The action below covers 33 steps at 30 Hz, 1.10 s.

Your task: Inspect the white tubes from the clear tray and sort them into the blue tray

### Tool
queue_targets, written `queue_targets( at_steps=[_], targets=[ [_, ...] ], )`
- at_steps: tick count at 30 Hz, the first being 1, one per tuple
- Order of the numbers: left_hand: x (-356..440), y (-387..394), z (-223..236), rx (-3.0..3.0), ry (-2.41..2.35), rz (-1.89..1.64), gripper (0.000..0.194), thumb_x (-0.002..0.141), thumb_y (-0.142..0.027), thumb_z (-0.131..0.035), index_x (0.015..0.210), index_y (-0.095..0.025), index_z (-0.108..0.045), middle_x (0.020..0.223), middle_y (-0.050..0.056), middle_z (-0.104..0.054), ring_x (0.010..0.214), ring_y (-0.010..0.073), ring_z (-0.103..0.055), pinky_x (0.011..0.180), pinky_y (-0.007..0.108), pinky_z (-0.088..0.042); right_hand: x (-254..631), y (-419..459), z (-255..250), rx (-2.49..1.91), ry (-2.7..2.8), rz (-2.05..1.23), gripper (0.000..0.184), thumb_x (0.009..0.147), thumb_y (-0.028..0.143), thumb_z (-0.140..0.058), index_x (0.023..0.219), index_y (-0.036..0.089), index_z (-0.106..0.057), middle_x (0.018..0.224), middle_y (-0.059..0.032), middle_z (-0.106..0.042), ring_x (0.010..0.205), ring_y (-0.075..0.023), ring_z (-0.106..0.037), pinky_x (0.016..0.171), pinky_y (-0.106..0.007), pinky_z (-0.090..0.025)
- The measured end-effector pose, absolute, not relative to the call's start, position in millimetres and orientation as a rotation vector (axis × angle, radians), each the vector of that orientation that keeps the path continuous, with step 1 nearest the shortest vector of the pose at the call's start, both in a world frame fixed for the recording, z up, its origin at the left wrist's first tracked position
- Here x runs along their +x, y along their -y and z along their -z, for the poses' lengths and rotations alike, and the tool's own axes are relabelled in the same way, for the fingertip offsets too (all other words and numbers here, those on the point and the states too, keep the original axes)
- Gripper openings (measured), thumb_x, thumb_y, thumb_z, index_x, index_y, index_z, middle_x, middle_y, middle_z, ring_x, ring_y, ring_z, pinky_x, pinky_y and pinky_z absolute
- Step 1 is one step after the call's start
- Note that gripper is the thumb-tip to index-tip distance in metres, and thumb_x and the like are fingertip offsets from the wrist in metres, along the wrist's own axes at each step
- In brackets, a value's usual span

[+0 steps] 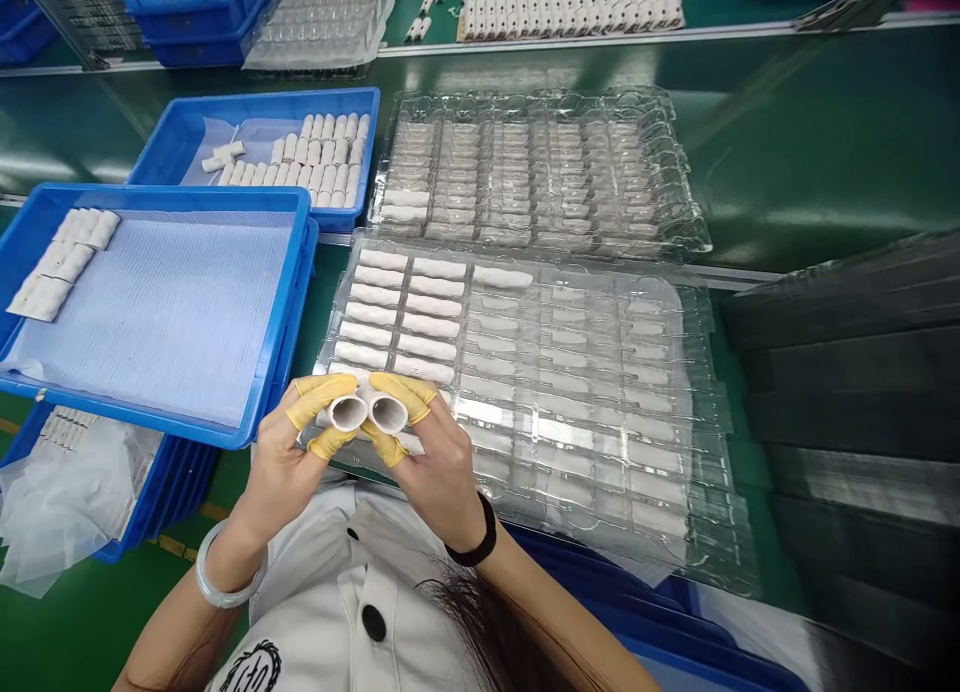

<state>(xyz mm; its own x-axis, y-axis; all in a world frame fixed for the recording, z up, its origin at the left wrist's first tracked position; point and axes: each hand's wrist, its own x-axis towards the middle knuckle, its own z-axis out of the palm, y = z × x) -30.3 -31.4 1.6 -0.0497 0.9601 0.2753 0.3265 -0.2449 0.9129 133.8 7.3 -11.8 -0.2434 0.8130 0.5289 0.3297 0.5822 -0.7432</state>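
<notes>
Two white hollow tubes are held side by side, their open ends facing me. My left hand (292, 452), in yellow finger cots, is closed around the left white tube (349, 413). Likewise, my right hand (431, 442) pinches the right white tube (389, 414) between thumb and fingers. Both hands hover over the front left of a clear plastic tray (570, 372). In that tray, white wavy pieces (431, 307) fill much of the two left columns, and one more lies atop the third. My hands hide the nearest pieces.
A blue tray (195, 312) with several white tubes (67, 257) at its left overlaps the left side. Behind it sits another blue tray (255, 107) of tubes. Stacked clear trays (540, 172) stand beyond. A rack of small white parts (570, 2) lies on the upper shelf.
</notes>
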Motion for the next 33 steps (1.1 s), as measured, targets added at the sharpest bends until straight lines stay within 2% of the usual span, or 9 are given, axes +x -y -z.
queue_targets(
  at_steps=[5, 11, 15, 18, 21, 23, 25, 28, 33],
  targets=[
    [-29, 32, -5, 1.606, -1.387, -1.3, 0.044, 0.086, -0.011, -0.065, 0.126, -0.031, -0.064, 0.119, 0.004, -0.066, 0.114, 0.0187, -0.06, 0.101, 0.033, -0.047, 134, -8, 12, -0.913, 1.795, -0.613, 0.038, 0.09, 0.016, -0.062, 0.127, 0.023, -0.059, 0.108, -0.0093, -0.069, 0.1, -0.0217, -0.065, 0.084, -0.037, -0.056],
    [-27, 32, -10, 1.603, -1.428, -1.296, 0.036, 0.087, -0.018, -0.066, 0.121, -0.027, -0.067, 0.116, 0.007, -0.068, 0.11, 0.0228, -0.06, 0.099, 0.038, -0.048, 135, -7, 11, -0.94, 1.813, -0.619, 0.039, 0.091, 0.018, -0.061, 0.129, 0.025, -0.058, 0.109, -0.0096, -0.069, 0.1, -0.023, -0.065, 0.084, -0.04, -0.056],
    [-28, 31, -10, 1.522, -1.453, -1.288, 0.032, 0.083, -0.02, -0.071, 0.115, -0.026, -0.071, 0.11, 0.007, -0.07, 0.105, 0.0218, -0.06, 0.095, 0.036, -0.048, 138, -7, 9, -0.944, 1.776, -0.711, 0.032, 0.089, 0.017, -0.063, 0.12, 0.023, -0.063, 0.108, -0.0093, -0.069, 0.099, -0.022, -0.065, 0.087, -0.039, -0.055],
    [-26, 29, -12, 1.126, -1.34, -1.247, 0.032, 0.079, -0.031, -0.076, 0.109, -0.021, -0.071, 0.106, 0.007, -0.072, 0.1, 0.0217, -0.064, 0.089, 0.034, -0.052, 143, -11, 4, -0.964, 1.651, -1.135, 0.026, 0.085, 0.025, -0.067, 0.111, 0.022, -0.065, 0.101, -0.0074, -0.07, 0.091, -0.0209, -0.066, 0.081, -0.038, -0.055],
    [-22, 23, -14, 0.576, -1.122, -1.187, 0.038, 0.078, -0.044, -0.075, 0.104, -0.017, -0.069, 0.095, 0.008, -0.074, 0.091, 0.0224, -0.069, 0.08, 0.034, -0.057, 147, -16, -1, -0.904, 1.206, -1.8, 0.039, 0.083, 0.035, -0.067, 0.12, 0.022, -0.059, 0.095, -0.0047, -0.071, 0.083, -0.0187, -0.068, 0.074, -0.034, -0.057],
    [-20, 18, -14, 0.309, -1.005, -1.155, 0.033, 0.084, -0.043, -0.069, 0.101, -0.015, -0.068, 0.09, 0.007, -0.074, 0.086, 0.0199, -0.071, 0.077, 0.03, -0.059, 148, -20, -3, -0.826, 0.856, -2.114, 0.042, 0.084, 0.034, -0.065, 0.124, 0.022, -0.056, 0.092, -0.0033, -0.072, 0.08, -0.0167, -0.069, 0.072, -0.031, -0.058],
    [-18, 13, -14, 0.127, -0.923, -1.121, 0.026, 0.092, -0.037, -0.059, 0.1, -0.014, -0.068, 0.089, 0.006, -0.074, 0.081, 0.0145, -0.071, 0.073, 0.023, -0.059, 147, -23, -3, -0.763, 0.606, -2.275, 0.034, 0.087, 0.033, -0.062, 0.118, 0.019, -0.06, 0.088, -0.0028, -0.071, 0.074, -0.0134, -0.068, 0.065, -0.025, -0.059],
    [-17, 9, -13, -0.041, -0.862, -1.077, 0.031, 0.101, -0.033, -0.043, 0.099, -0.013, -0.067, 0.089, 0.005, -0.074, 0.074, 0.0083, -0.07, 0.069, 0.016, -0.058, 144, -26, -1, -0.685, 0.303, -2.396, 0.023, 0.092, 0.03, -0.056, 0.106, 0.014, -0.067, 0.084, -0.0025, -0.07, 0.066, -0.008, -0.065, 0.058, -0.015, -0.057],
    [-19, 9, -9, -0.11, -0.863, -1.092, 0.035, 0.103, -0.03, -0.036, 0.104, -0.012, -0.066, 0.101, 0.007, -0.074, 0.085, 0.009, -0.072, 0.08, 0.017, -0.058, 139, -27, 2, -0.63, -0.081, -2.46, 0.025, 0.097, 0.028, -0.051, 0.099, 0.011, -0.069, 0.081, -0.003, -0.072, 0.062, -0.0058, -0.067, 0.055, -0.008, -0.057]
  ],
)
